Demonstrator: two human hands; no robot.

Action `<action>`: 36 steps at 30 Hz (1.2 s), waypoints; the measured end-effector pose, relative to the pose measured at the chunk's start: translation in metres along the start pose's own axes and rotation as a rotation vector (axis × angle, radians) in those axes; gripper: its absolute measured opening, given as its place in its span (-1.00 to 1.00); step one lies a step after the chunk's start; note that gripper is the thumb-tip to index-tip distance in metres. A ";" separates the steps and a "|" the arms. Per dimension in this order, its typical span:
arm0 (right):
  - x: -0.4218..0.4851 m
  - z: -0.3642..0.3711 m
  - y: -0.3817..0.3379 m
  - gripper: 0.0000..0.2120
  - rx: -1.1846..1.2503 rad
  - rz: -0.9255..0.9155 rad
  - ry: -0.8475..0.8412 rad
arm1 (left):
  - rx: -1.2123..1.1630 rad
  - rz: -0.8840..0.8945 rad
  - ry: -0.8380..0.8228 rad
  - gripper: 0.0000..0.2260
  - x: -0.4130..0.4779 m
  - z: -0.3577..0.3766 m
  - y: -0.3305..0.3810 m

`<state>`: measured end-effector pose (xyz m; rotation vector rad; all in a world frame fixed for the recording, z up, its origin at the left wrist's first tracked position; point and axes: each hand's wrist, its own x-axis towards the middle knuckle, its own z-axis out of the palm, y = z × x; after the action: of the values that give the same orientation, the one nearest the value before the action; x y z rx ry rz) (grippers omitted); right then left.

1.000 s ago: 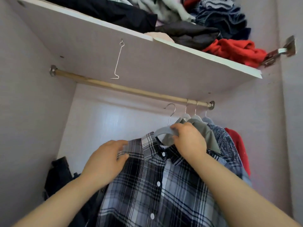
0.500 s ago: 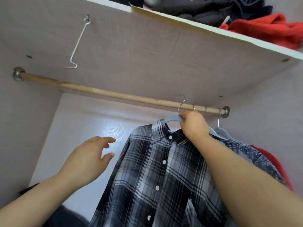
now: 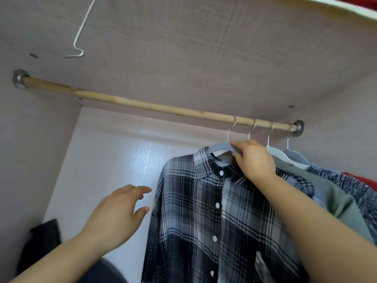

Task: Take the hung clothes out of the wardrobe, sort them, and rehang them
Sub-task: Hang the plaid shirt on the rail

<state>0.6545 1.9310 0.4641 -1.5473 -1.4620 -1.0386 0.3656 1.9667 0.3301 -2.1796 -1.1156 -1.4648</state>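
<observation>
A black, grey and white plaid shirt (image 3: 208,217) hangs on a pale blue hanger (image 3: 219,145) whose metal hook sits over the wooden rail (image 3: 142,106). My right hand (image 3: 254,160) grips the hanger at the shirt's collar. My left hand (image 3: 116,217) hovers left of the shirt with fingers spread, touching nothing. To the right hang a green garment (image 3: 334,199), a speckled blue-grey one (image 3: 359,188) and a red one (image 3: 365,180), each on its own hanger.
The underside of the wardrobe shelf (image 3: 204,48) is close above the rail, with a bent wire hook (image 3: 78,37) hanging from it. A dark garment (image 3: 42,240) lies at the lower left. The rail's left stretch carries no hangers.
The plaid shirt's hanger has gone up and its hook now sits on the rail. My left hand let go of the shirt's shoulder and drifted left, open.
</observation>
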 end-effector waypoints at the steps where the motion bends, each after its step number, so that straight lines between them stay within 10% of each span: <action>1: -0.001 -0.001 -0.001 -0.65 -0.005 0.006 0.002 | -0.006 -0.008 -0.011 -0.64 -0.004 0.001 0.000; 9: -0.092 0.016 -0.039 -0.56 -0.017 -0.092 0.035 | -0.032 -0.125 -0.140 -0.59 -0.065 -0.014 -0.010; 26: -0.562 0.037 -0.326 -0.54 0.610 -0.463 -1.093 | 0.283 -1.044 -0.746 -0.60 -0.530 -0.148 -0.059; 36: -0.671 -0.034 -0.436 -0.54 0.964 -1.154 -1.304 | 0.567 -1.774 -0.474 -0.54 -0.686 -0.257 0.055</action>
<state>0.2067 1.6678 -0.1458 -0.3966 -3.1963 0.5234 0.1103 1.4728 -0.1497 -0.7521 -3.4139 -0.5534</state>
